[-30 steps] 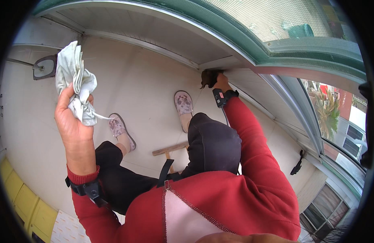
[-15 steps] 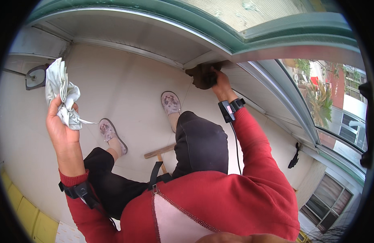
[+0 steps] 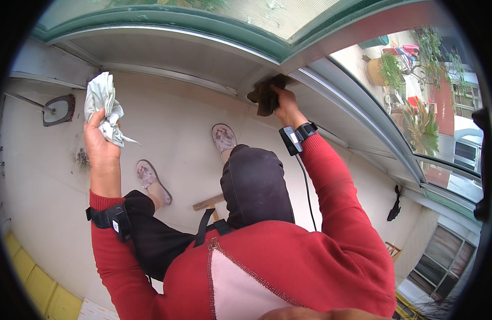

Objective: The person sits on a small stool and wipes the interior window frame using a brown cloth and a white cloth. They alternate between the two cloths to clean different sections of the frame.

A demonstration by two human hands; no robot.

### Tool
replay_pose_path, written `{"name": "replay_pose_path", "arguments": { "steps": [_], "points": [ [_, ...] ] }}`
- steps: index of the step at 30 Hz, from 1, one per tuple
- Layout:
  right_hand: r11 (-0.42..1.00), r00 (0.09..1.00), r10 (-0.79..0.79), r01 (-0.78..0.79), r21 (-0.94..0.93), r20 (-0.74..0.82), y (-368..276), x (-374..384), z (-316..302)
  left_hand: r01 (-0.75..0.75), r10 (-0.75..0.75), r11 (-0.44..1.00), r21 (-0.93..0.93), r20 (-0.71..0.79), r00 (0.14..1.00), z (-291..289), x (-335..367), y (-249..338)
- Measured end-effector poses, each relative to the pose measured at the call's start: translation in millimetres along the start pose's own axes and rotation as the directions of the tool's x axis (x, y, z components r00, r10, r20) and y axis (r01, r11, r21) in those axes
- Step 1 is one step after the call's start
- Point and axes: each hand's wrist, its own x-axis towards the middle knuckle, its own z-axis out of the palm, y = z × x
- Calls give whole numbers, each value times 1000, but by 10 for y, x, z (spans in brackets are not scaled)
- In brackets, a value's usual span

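A bunched white cloth (image 3: 103, 104) is gripped in my left hand (image 3: 103, 146), held up over the floor on the left. One thin end of it hangs out to the right. At the far side, my right hand (image 3: 287, 105) is closed on a dark brown cloth (image 3: 266, 96). This cloth lies against the lower part of the pale wall panel (image 3: 203, 61) under the window frame, near a corner post. Part of the fingers is hidden behind the brown cloth.
A green window frame (image 3: 203, 33) runs overhead, with glass panes (image 3: 411, 101) at right. On the floor are a mop-like tool (image 3: 58, 110), a small heap of debris (image 3: 82, 159) and a wooden T-shaped piece (image 3: 208, 202) by my knee. Yellow cabinets (image 3: 41, 282) stand lower left.
My left hand with the white cloth has shifted right in the picture, and the debris heap now shows beside it. The right hand and brown cloth sit slightly further left; the view has turned a little.
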Motion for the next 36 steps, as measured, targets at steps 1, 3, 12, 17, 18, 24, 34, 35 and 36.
{"name": "replay_pose_path", "arguments": {
  "steps": [1, 3, 12, 17, 18, 24, 34, 35, 36],
  "points": [
    [989, 999, -33, 32, -147, -1, 56, -35, 47, -26, 26, 1000, 6, -41, 999, -2, -21, 7],
    [810, 983, -178, 124, -574, -39, 107, -243, 191, -64, 65, 998, 11, -39, 997, -10, -62, 13],
    [-694, 161, -253, 656, -295, 954, -373, -388, 1053, -26, 26, 999, -30, 10, 1000, -68, -189, 133],
    [-801, 554, 76, 529, -281, 829, 235, 221, 778, -36, 35, 999, -32, -15, 999, -39, -325, 137],
    [-812, 594, 112, 517, -271, 797, 348, 331, 756, 0, -1, 998, -70, -17, 1000, -39, -331, 141],
    [-845, 259, 179, 535, 14, 949, 373, 685, 1244, 38, -40, 995, -87, -21, 999, -215, -375, 340],
    [-737, 300, 319, 675, 36, 899, 1231, 1279, 800, 116, -128, 984, -136, -86, 988, -422, -371, 441],
    [-734, 462, 370, 678, -52, 806, 1284, 1251, 637, 119, -134, 982, -144, -103, 986, -414, -359, 438],
    [-748, 473, 381, 662, -35, 795, 1309, 1223, 544, 111, -132, 984, -138, -153, 979, -404, -353, 428]
  ]
}}
